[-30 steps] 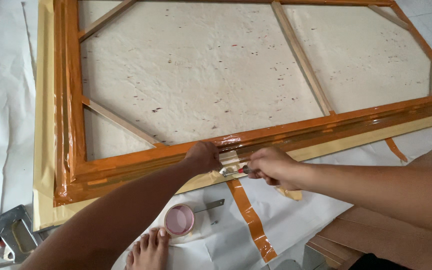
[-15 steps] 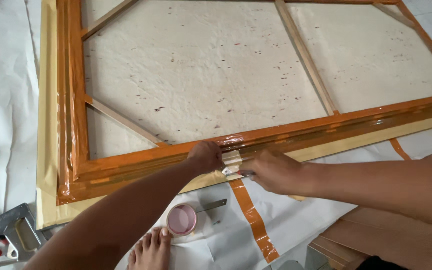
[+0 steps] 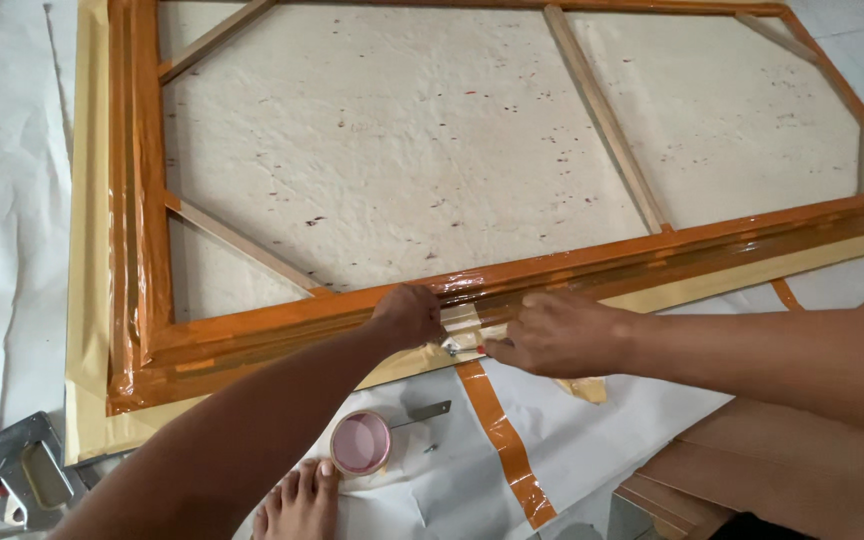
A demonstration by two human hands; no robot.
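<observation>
1. The large wooden frame [image 3: 152,200] lies flat on a white floor sheet [image 3: 2,200], its canvas back [image 3: 402,150] upward, the rails wrapped in glossy orange tape [image 3: 512,455].
2. My left hand [image 3: 407,315] presses down on the near rail, fingers curled over its edge; it grips nothing that I can see.
3. My right hand [image 3: 557,333] sits just beside it, fingers pinched at a pale tape patch [image 3: 464,325] and a small metal fitting [image 3: 449,347]. Whether the fitting is actually held, I cannot tell.
4. Judgement: the frame is stiff but light for its span and likely to twist if lifted by one corner; take it by two rails. The taped surface looks slick. The canvas is soft and should not bear pressure.
5. Nearby: a pink tape roll [image 3: 360,442], a metal bracket [image 3: 422,413], my foot [image 3: 297,500].
</observation>
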